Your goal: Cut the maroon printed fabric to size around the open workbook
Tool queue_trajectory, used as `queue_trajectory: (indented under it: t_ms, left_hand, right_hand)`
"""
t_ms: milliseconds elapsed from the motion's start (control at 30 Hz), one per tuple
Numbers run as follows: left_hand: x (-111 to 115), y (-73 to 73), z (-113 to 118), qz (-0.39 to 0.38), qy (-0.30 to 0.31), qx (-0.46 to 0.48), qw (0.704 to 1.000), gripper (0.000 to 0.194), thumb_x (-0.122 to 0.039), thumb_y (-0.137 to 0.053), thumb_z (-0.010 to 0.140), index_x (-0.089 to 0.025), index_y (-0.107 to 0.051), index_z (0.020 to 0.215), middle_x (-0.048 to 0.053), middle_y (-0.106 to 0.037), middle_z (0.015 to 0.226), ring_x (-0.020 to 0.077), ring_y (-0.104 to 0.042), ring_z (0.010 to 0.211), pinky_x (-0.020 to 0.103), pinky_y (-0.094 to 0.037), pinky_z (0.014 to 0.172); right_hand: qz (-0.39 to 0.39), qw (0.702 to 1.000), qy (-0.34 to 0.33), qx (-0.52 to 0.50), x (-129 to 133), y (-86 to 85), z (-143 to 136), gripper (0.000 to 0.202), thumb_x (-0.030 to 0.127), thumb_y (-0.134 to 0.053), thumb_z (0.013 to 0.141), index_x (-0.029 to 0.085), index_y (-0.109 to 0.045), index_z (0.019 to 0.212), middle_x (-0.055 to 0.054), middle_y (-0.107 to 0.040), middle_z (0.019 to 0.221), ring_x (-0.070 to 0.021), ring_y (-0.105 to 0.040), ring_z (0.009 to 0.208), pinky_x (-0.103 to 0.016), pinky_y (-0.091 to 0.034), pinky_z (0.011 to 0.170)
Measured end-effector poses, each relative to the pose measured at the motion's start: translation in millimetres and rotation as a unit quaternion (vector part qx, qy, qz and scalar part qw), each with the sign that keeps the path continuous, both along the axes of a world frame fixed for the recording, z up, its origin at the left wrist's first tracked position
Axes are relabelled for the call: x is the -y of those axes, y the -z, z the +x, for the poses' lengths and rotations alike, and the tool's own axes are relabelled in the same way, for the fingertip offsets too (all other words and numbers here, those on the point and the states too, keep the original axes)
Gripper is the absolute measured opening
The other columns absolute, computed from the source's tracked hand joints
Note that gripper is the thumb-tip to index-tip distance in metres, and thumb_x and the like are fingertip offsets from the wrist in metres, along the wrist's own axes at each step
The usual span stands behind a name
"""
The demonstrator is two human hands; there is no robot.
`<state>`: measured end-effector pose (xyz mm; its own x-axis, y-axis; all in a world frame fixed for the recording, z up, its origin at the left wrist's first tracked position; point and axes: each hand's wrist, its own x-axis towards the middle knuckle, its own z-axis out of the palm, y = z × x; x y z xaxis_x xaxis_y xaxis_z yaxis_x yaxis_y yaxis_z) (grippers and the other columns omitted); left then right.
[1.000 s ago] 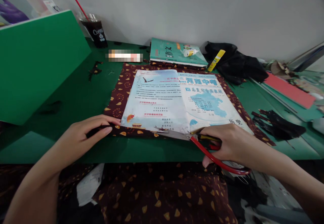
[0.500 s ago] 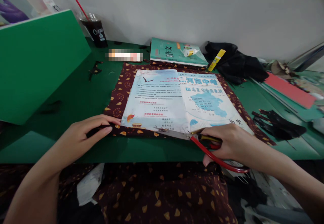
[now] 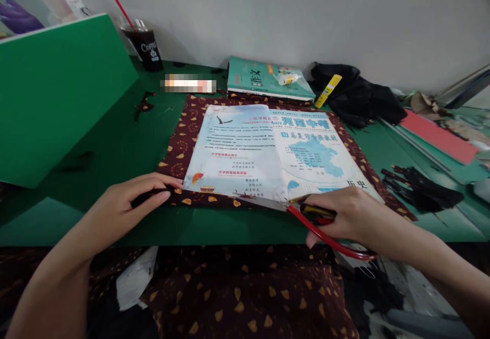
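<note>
An opened booklet (image 3: 241,150) lies face up on dark maroon cloth (image 3: 174,147) patterned with yellow leaves. My right hand (image 3: 340,211) is closed on the handles of red-handled scissors (image 3: 333,242). Their blades point left along the near edge of the booklet and cloth; whether they are parted is hard to tell. At the left near corner of the cloth, my left hand (image 3: 143,193) pinches its edge between thumb and fingers. More of the same cloth (image 3: 237,293) hangs below the table's front edge.
Behind the booklet lie a green book (image 3: 252,76), a glue stick (image 3: 328,91) and crumpled black fabric (image 3: 356,94). A coffee cup (image 3: 147,50) stands at the back left, near a green panel (image 3: 57,94). Black scraps (image 3: 424,188) and a red notebook (image 3: 440,135) lie on the right.
</note>
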<state>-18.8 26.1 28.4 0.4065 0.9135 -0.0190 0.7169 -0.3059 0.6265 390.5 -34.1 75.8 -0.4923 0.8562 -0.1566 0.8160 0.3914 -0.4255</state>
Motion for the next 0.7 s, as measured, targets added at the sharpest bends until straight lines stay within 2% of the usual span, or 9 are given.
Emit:
queue_trajectory:
  t_ms: [100, 233, 300, 367, 467, 567, 633, 700]
  left_hand:
    - [0, -0.5, 0, -0.002, -0.004, 0.002, 1.0, 0.035, -0.056, -0.05, 0.091, -0.031, -0.07, 0.105, -0.001, -0.069, 0.124, 0.0226, -0.062, 0.117, 0.031, -0.044, 0.101]
    - [0, -0.3, 0, -0.005, -0.001, 0.003, 1.0, 0.035, -0.056, -0.051, 0.091, -0.03, -0.07, 0.105, -0.001, -0.069, 0.124, 0.0227, -0.061, 0.117, 0.03, -0.043, 0.101]
    - [0, 0.6, 0, -0.005, -0.002, 0.004, 1.0, 0.035, -0.057, -0.051, 0.091, -0.031, -0.07, 0.105, -0.001, -0.069, 0.123, 0.0226, -0.061, 0.117, 0.03, -0.042, 0.101]
    - [0, 1.5, -1, -0.004, -0.006, 0.007, 1.0, 0.035, -0.058, -0.05, 0.091, -0.032, -0.07, 0.104, -0.002, -0.069, 0.123, 0.0225, -0.061, 0.117, 0.03, -0.042, 0.101]
    - [0, 2.5, -1, -0.004, -0.012, 0.01, 1.0, 0.034, -0.058, -0.051, 0.09, -0.033, -0.07, 0.105, -0.003, -0.069, 0.123, 0.0222, -0.061, 0.117, 0.029, -0.041, 0.1]
    - [0, 2.7, 0, -0.001, -0.012, 0.017, 1.0, 0.033, -0.058, -0.051, 0.091, -0.034, -0.07, 0.104, -0.004, -0.069, 0.123, 0.0214, -0.061, 0.117, 0.027, -0.041, 0.1]
    - [1, 2.5, 0, 0.003, -0.007, 0.022, 1.0, 0.032, -0.057, -0.052, 0.091, -0.033, -0.07, 0.103, -0.005, -0.07, 0.122, 0.0208, -0.061, 0.116, 0.026, -0.041, 0.099]
    - [1, 1.9, 0, 0.004, -0.001, 0.023, 1.0, 0.031, -0.055, -0.052, 0.092, -0.033, -0.07, 0.103, -0.005, -0.07, 0.122, 0.0205, -0.061, 0.116, 0.026, -0.042, 0.099]
  right_hand:
    - [0.023, 0.999, -0.027, 0.01, 1, 1.1, 3, 0.039, 0.061, -0.058, 0.09, 0.025, -0.072, 0.086, 0.002, -0.067, 0.063, -0.014, -0.059, 0.053, -0.028, -0.035, 0.051]
    - [0.123, 0.98, -0.149, 0.043, 3, 6.6, 11, 0.036, 0.045, -0.044, 0.103, 0.028, -0.074, 0.093, -0.002, -0.068, 0.077, -0.0131, -0.057, 0.057, -0.028, -0.033, 0.053]
    - [0.145, 0.974, -0.17, 0.044, 3, 9.0, 13, 0.04, 0.04, -0.038, 0.105, 0.029, -0.074, 0.093, -0.003, -0.068, 0.08, -0.0128, -0.057, 0.059, -0.027, -0.033, 0.053]
    - [0.125, 0.982, -0.139, 0.032, 3, 9.2, 14, 0.037, 0.044, -0.041, 0.104, 0.028, -0.073, 0.092, -0.001, -0.069, 0.08, -0.0125, -0.058, 0.059, -0.026, -0.034, 0.053]
    - [0.066, 0.997, -0.019, 0.027, 0, 4.9, 14, 0.031, 0.055, -0.054, 0.095, 0.028, -0.069, 0.098, 0.002, -0.071, 0.085, -0.0149, -0.062, 0.064, -0.026, -0.039, 0.057]
    - [0.049, 0.995, 0.077, 0.038, -3, -2.0, 14, 0.057, 0.073, -0.066, 0.076, 0.026, -0.062, 0.109, -0.002, -0.071, 0.1, -0.0222, -0.067, 0.078, -0.03, -0.045, 0.062]
    - [0.036, 0.995, 0.087, 0.039, -4, -6.3, 11, 0.075, 0.081, -0.066, 0.067, 0.025, -0.057, 0.115, -0.005, -0.068, 0.112, -0.0272, -0.067, 0.089, -0.033, -0.047, 0.065]
    - [0.008, 0.996, 0.079, 0.041, -4, -9.4, 7, 0.08, 0.084, -0.064, 0.064, 0.025, -0.056, 0.117, -0.006, -0.067, 0.116, -0.0295, -0.067, 0.095, -0.035, -0.048, 0.07]
